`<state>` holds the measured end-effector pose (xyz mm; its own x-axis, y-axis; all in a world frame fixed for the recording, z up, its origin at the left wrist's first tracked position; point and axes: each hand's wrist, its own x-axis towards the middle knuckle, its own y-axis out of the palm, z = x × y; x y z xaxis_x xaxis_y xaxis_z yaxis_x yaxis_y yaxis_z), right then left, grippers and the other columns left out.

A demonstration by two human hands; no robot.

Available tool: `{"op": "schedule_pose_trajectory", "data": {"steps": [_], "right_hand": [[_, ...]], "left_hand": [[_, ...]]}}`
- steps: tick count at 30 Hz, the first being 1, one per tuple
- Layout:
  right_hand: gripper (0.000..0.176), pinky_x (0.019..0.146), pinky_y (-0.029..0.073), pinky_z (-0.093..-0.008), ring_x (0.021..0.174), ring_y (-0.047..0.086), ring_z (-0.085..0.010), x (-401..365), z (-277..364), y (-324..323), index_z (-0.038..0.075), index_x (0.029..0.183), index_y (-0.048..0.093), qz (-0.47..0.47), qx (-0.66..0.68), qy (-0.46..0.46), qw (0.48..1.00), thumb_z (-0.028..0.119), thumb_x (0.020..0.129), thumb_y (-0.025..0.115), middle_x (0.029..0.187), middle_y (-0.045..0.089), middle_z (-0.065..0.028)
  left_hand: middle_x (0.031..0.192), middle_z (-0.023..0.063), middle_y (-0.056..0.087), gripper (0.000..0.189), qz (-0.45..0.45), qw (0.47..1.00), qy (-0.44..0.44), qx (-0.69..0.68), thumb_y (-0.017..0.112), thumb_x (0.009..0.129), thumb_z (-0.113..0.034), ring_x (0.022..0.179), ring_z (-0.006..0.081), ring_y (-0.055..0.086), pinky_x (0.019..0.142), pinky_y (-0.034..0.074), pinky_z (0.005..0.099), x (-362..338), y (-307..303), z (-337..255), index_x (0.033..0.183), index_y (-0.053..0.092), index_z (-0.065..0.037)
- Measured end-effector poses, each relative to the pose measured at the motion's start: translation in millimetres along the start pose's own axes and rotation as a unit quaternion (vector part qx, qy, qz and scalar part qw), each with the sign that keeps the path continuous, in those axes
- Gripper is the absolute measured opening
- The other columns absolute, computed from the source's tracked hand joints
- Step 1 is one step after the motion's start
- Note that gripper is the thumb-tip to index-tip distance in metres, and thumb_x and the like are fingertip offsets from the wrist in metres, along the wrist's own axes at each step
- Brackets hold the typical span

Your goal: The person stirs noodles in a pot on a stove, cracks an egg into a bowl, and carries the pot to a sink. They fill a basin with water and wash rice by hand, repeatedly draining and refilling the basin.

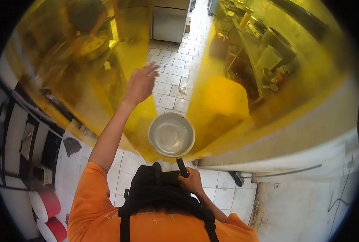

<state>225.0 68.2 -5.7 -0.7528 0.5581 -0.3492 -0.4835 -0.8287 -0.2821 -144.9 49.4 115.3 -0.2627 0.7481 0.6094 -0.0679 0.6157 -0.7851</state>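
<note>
A round, light grey pan (171,135) with a black handle is held out in front of my body, its inside facing up. My right hand (192,180) is wrapped round the handle, close to my chest. Farther forward, my left hand (141,84) is raised with its fingers partly spread and nothing in them. It is beside a yellow see-through strip curtain (141,121), whose parted strips hang to the left and right of the pan.
White floor tiles (173,78) run through the gap to a metal cabinet (169,24). Behind the right strips are a counter and pots (270,58). A person's arm shows behind the left strips. Red and white containers (44,205) stand at the lower left.
</note>
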Motion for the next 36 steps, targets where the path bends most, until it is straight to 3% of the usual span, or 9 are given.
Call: {"op": "schedule_pose_trajectory", "data": {"steps": [10, 11, 12, 17, 22, 24, 27, 31, 36], "right_hand": [[0.014, 0.041, 0.041, -0.0252, 0.041, 0.050, -0.0098, 254.1, 113.9, -46.2, 0.005, 0.089, 0.057, 0.009, 0.077, 0.114, 0.990, 0.014, 0.079, 0.063, 0.055, 0.054, -0.0034], [0.014, 0.041, 0.041, -0.0252, 0.042, 0.050, -0.0096, 287.2, 85.5, -50.1, 0.005, 0.088, 0.057, -0.013, -0.004, -0.036, 0.999, 0.014, 0.079, 0.063, 0.055, 0.055, -0.0037], [0.014, 0.041, 0.041, -0.0251, 0.042, 0.051, -0.0094, 320.5, 60.0, -54.4, 0.005, 0.088, 0.057, -0.060, -0.094, -0.180, 0.977, 0.013, 0.079, 0.064, 0.055, 0.055, -0.0040], [0.008, 0.038, 0.040, -0.0257, 0.039, 0.051, -0.0117, 446.1, 175.9, -127.1, 0.003, 0.082, 0.056, -0.085, 0.112, 0.093, 0.986, 0.009, 0.078, 0.060, 0.051, 0.052, -0.0039], [0.009, 0.034, 0.037, -0.0279, 0.036, 0.049, -0.0130, 588.6, 201.1, -184.6, 0.001, 0.078, 0.053, -0.173, 0.150, 0.060, 0.972, 0.008, 0.078, 0.059, 0.050, 0.051, -0.0047], [0.012, 0.037, 0.042, -0.0293, 0.038, 0.053, -0.0157, 647.5, 191.8, -207.3, 0.000, 0.081, 0.057, -0.274, 0.050, 0.032, 0.960, 0.010, 0.076, 0.062, 0.051, 0.054, -0.0075], [0.012, 0.035, 0.040, -0.0307, 0.036, 0.052, -0.0150, 714.7, 229.5, -258.6, 0.002, 0.072, 0.052, -0.291, 0.142, 0.095, 0.941, 0.008, 0.076, 0.061, 0.048, 0.051, -0.0062], [0.012, 0.032, 0.037, -0.0293, 0.035, 0.050, -0.0134, 833.4, 266.7, -341.6, 0.001, 0.072, 0.050, -0.360, 0.223, 0.110, 0.899, 0.004, 0.077, 0.059, 0.048, 0.049, -0.0056], [0.010, 0.030, 0.035, -0.0282, 0.033, 0.047, -0.0127, 949.6, 286.5, -441.3, 0.002, 0.074, 0.048, -0.433, 0.253, 0.104, 0.859, -0.001, 0.079, 0.056, 0.049, 0.046, -0.0037]], "left_hand": [[0.098, -0.0082, 0.064, 0.014, -0.171, 0.918, -0.191, 0.302, 0.064, 0.076, -0.013, 0.100, 0.0131, 0.057, 0.082, 0.038, 0.0366, 156.7, 79.2, 197.0, 0.087, 0.064, -0.021], [0.095, -0.0091, 0.065, 0.013, -0.185, 0.899, -0.214, 0.336, 0.063, 0.076, -0.014, 0.097, 0.0128, 0.057, 0.080, 0.038, 0.0373, 164.8, 88.6, 218.1, 0.087, 0.064, -0.022], [0.092, -0.0088, 0.065, 0.011, -0.165, 0.894, -0.227, 0.349, 0.063, 0.078, -0.016, 0.094, 0.0131, 0.058, 0.078, 0.039, 0.0385, 170.1, 94.0, 239.4, 0.086, 0.064, -0.023], [0.083, 0.0024, 0.064, 0.018, 0.054, 0.798, -0.347, 0.490, 0.051, 0.089, -0.031, 0.089, 0.0222, 0.059, 0.072, 0.042, 0.0439, 157.1, 177.8, 353.7, 0.087, 0.067, -0.021], [0.088, 0.0199, 0.067, 0.030, 0.111, 0.862, -0.471, 0.149, 0.048, 0.090, -0.028, 0.075, 0.0387, 0.063, 0.068, 0.048, 0.0498, 106.0, 304.9, 430.0, 0.090, 0.066, -0.005], [0.094, 0.0202, 0.066, 0.030, 0.365, 0.788, -0.484, 0.104, 0.052, 0.088, -0.029, 0.083, 0.0377, 0.063, 0.073, 0.049, 0.0475, 111.6, 371.9, 451.1, 0.094, 0.066, -0.004], [0.103, 0.0206, 0.065, 0.033, 0.587, 0.721, -0.368, 0.009, 0.059, 0.084, -0.030, 0.095, 0.0362, 0.062, 0.081, 0.049, 0.0440, 215.0, 489.4, 472.0, 0.100, 0.065, -0.002], [0.097, 0.0206, 0.066, 0.040, 0.332, 0.887, -0.292, -0.134, 0.063, 0.083, -0.028, 0.088, 0.0367, 0.063, 0.077, 0.050, 0.0425, 472.7, 615.1, 472.4, 0.115, 0.057, -0.004], [0.103, 0.0198, 0.066, 0.035, 0.403, 0.860, -0.155, -0.273, 0.058, 0.089, -0.026, 0.091, 0.0351, 0.065, 0.081, 0.051, 0.0405, 767.6, 725.9, 430.3, 0.115, 0.056, -0.004]]}}
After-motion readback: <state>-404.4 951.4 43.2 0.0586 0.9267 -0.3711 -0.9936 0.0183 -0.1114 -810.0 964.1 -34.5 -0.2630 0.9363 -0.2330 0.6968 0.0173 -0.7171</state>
